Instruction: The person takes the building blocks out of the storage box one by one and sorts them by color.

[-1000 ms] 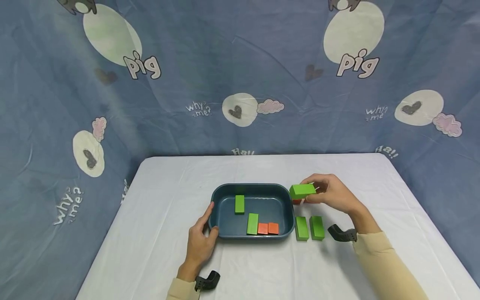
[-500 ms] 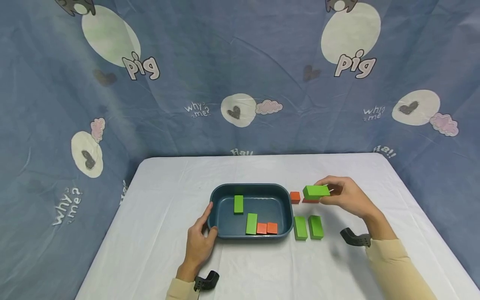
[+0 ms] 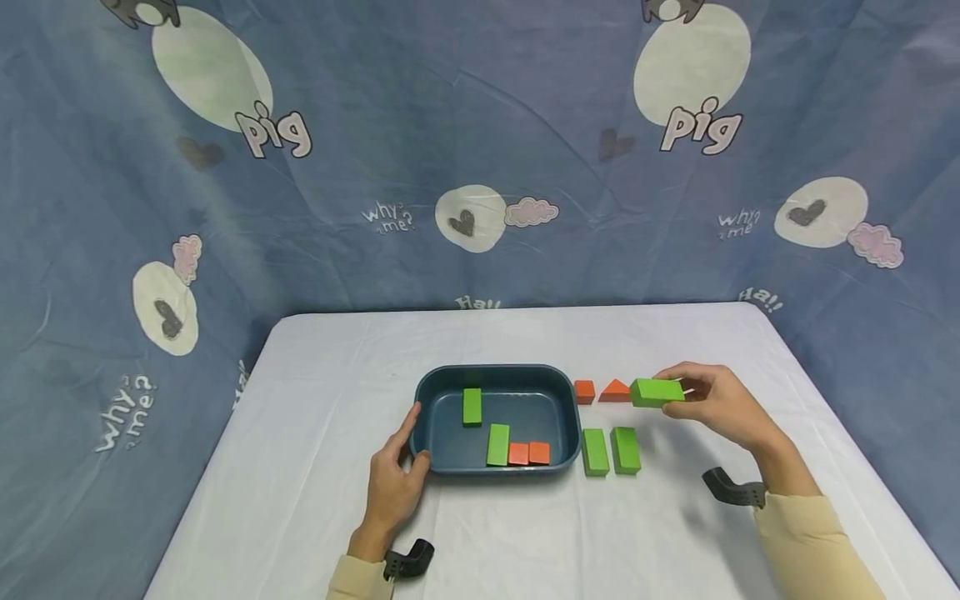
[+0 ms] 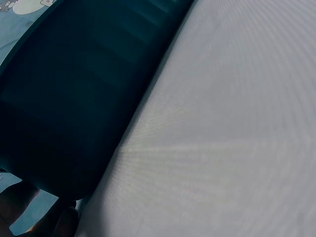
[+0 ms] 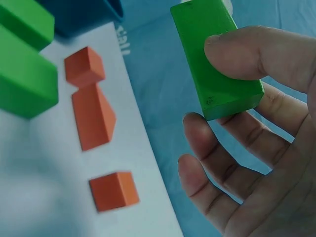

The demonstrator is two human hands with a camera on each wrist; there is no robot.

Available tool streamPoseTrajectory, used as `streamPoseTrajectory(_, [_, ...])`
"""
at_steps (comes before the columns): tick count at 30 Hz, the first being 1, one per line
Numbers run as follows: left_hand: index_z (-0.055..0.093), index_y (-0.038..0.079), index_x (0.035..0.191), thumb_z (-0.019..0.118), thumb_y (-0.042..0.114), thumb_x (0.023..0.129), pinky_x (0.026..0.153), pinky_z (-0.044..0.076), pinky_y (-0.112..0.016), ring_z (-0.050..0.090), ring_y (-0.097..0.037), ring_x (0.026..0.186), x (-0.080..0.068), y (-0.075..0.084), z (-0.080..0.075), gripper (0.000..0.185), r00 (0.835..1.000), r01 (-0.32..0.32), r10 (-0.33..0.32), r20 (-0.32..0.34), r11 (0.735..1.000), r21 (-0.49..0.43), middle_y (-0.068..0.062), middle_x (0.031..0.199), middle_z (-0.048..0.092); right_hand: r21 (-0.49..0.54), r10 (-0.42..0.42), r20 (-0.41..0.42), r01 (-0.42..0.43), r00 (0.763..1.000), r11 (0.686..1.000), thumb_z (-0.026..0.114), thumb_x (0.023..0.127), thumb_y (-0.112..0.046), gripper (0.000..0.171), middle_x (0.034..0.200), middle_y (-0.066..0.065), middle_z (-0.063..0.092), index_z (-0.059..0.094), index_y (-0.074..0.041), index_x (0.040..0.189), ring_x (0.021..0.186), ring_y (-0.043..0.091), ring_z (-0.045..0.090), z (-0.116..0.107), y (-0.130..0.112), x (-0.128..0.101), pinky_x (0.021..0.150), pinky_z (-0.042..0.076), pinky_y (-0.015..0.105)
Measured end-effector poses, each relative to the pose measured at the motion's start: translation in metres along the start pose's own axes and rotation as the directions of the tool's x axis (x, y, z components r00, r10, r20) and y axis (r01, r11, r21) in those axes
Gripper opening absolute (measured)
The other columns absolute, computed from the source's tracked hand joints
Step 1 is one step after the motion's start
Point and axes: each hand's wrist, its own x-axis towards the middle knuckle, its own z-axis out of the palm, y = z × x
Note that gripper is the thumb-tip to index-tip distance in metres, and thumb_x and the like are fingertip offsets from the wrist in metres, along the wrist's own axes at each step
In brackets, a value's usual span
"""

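My right hand (image 3: pixel 716 404) pinches a green rectangular block (image 3: pixel 657 392) above the table, right of the tray. In the right wrist view the thumb lies across one face of the green block (image 5: pixel 217 59), with fingers behind it. An orange cube (image 3: pixel 584 392) and an orange triangular block (image 3: pixel 616 392) stand left of that hand. Another orange cube (image 5: pixel 113 191) shows only in the right wrist view. My left hand (image 3: pixel 393 492) touches the left end of the dark blue tray (image 3: pixel 495 471), index finger along its side and thumb at the near corner.
Inside the tray lie a green block (image 3: pixel 472 407), a second green block (image 3: pixel 498 445) and two small orange blocks (image 3: pixel 528 453). Two green blocks (image 3: pixel 611 451) stand side by side just right of the tray. A patterned blue cloth (image 3: pixel 480 125) hangs behind the white table (image 3: pixel 337 375).
My right hand has moved right with the green block, away from the tray's edge, uncovering the orange cube and triangular block. My left hand stays at the tray.
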Motion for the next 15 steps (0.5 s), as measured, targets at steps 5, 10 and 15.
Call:
streamPoseTrajectory(5, [0.047, 0.008, 0.153, 0.059, -0.011, 0.081, 0.111, 0.032, -0.017, 0.043, -0.026, 0.140, 0.000, 0.000, 0.000, 0.076, 1.000, 0.016, -0.016, -0.001, 1.000, -0.015, -0.008, 0.153, 0.048, -0.033, 0.010, -0.015, -0.011, 1.000, 0.999, 0.080, 0.082, 0.000, 0.038, 0.109, 0.014, 0.070, 0.072, -0.002, 0.119, 0.086, 0.021, 0.069, -0.003, 0.008, -0.007, 0.073, 0.058, 0.029])
streamPoseTrajectory(10, [0.046, 0.009, 0.154, 0.058, -0.012, 0.082, 0.111, 0.031, -0.017, 0.042, -0.026, 0.141, 0.000, 0.002, 0.000, 0.076, 1.000, 0.021, -0.021, 0.004, 0.999, -0.035, -0.008, 0.154, 0.047, -0.053, 0.028, -0.029, -0.030, 0.999, 0.998, 0.080, 0.082, 0.000, 0.038, 0.112, 0.015, 0.070, 0.072, 0.000, 0.118, 0.089, 0.020, 0.068, -0.004, 0.016, -0.015, 0.074, 0.059, 0.029])
streamPoseTrajectory(15, [0.047, 0.009, 0.153, 0.059, -0.014, 0.082, 0.111, 0.031, -0.016, 0.042, -0.024, 0.141, 0.000, 0.002, 0.000, 0.076, 1.000, 0.026, -0.026, 0.002, 0.999, -0.035, -0.007, 0.154, 0.048, -0.120, 0.036, -0.059, -0.043, 0.998, 0.992, 0.080, 0.081, -0.001, 0.037, 0.111, 0.010, 0.071, 0.074, -0.003, 0.118, 0.092, 0.016, 0.064, -0.004, 0.027, -0.021, 0.076, 0.057, 0.027])
